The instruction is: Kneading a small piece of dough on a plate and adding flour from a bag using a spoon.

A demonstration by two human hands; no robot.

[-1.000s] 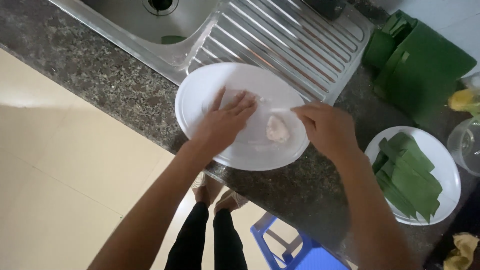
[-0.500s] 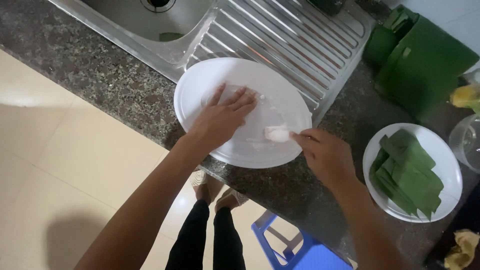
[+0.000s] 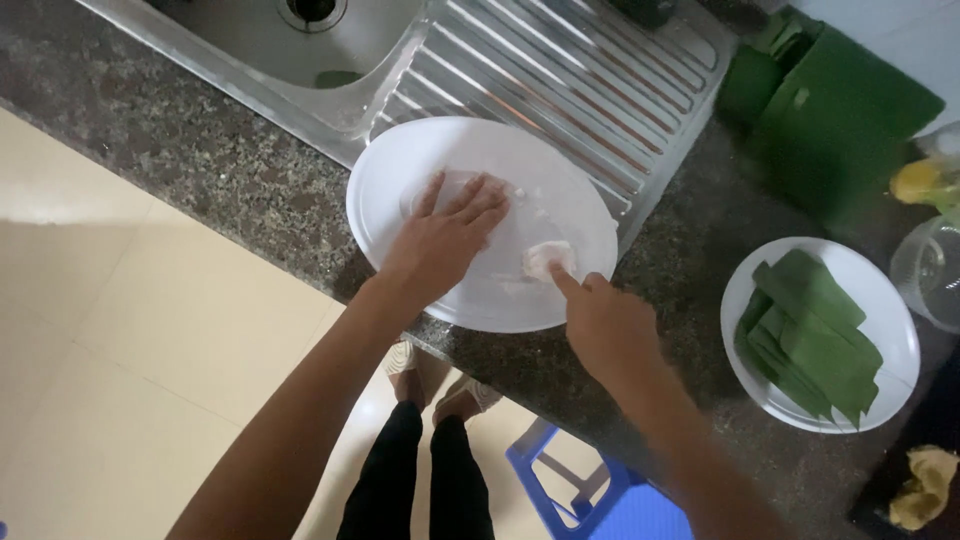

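Since the earlier frame the right hand (image 3: pixel 608 325) has slid back toward the near rim of the white plate (image 3: pixel 400 170), now loosely curled with one finger stretched out and touching the small white lump (image 3: pixel 548 260); it grips nothing. Left hand (image 3: pixel 440 240) stays flat and spread wide, palm down, pressing a thin pale sheet (image 3: pixel 455 185) on the middle of the plate, fingers pointing away from the person. Lump sits on the plate's right half, just beside the left hand's fingertips, apart from them. Plate rests on the dark speckled desk (image 3: pixel 200 170), its far edge overlapping the ribbed steel drainboard (image 3: pixel 600 70). Sink basin (image 3: pixel 260 40) is up left with a small green scrap (image 3: pixel 338 78) in it. Second white plate (image 3: pixel 900 330) sits well apart to the right, carrying a stack of cut green leaf strips (image 3: pixel 815 340). Larger folded green leaves (image 3: pixel 830 110) lie at the far right of the desk. Glass jar (image 3: pixel 930 270) is at the right edge, just beside the second plate, yellow thing (image 3: pixel 920 180) above it, too blurred to tell. Blue stool (image 3: pixel 600 500) stands on the cream floor (image 3: pixel 150 350) below the desk edge, beside the person's feet (image 3: pixel 440 385).
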